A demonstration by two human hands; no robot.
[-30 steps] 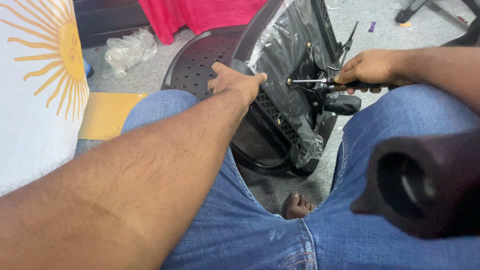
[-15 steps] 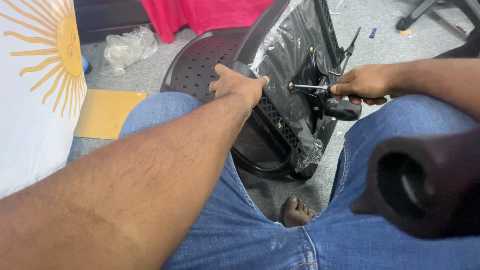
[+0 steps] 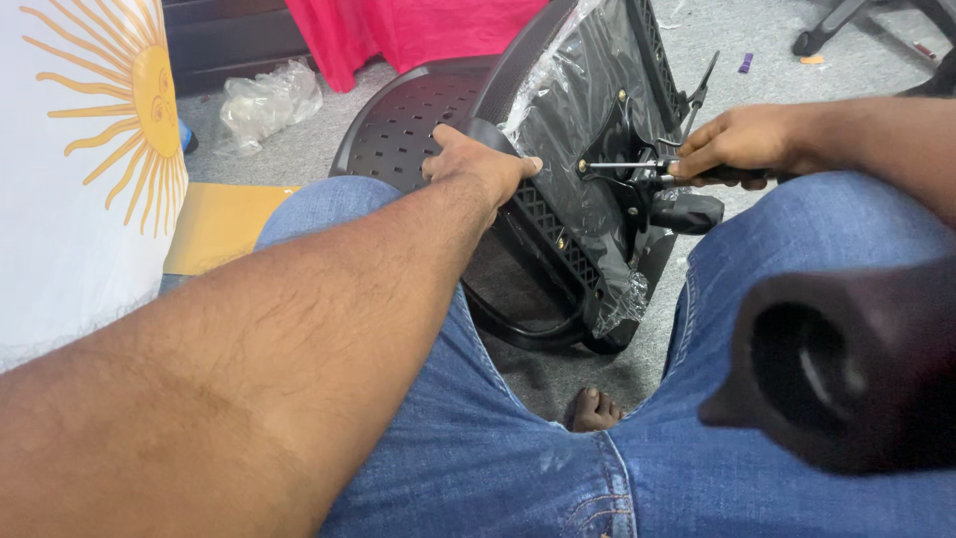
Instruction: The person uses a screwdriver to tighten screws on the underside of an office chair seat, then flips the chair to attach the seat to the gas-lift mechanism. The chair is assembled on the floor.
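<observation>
The right hand (image 3: 742, 144), fingers clamped on the screwdriver (image 3: 637, 169), holds its shaft level, tip pointing left at the chair seat (image 3: 588, 130) bolt, which the left hand (image 3: 478, 164) grips.

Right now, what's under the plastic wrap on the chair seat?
Under the wrap shows the black seat underside with brass bolts and a metal bracket. Glare hides its upper part.

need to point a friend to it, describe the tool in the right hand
Find the black chair seat wrapped in clear plastic, propped between the knees. At its underside, the right hand grips a screwdriver: the only thin silver shaft, lying level against the metal bracket.
</observation>
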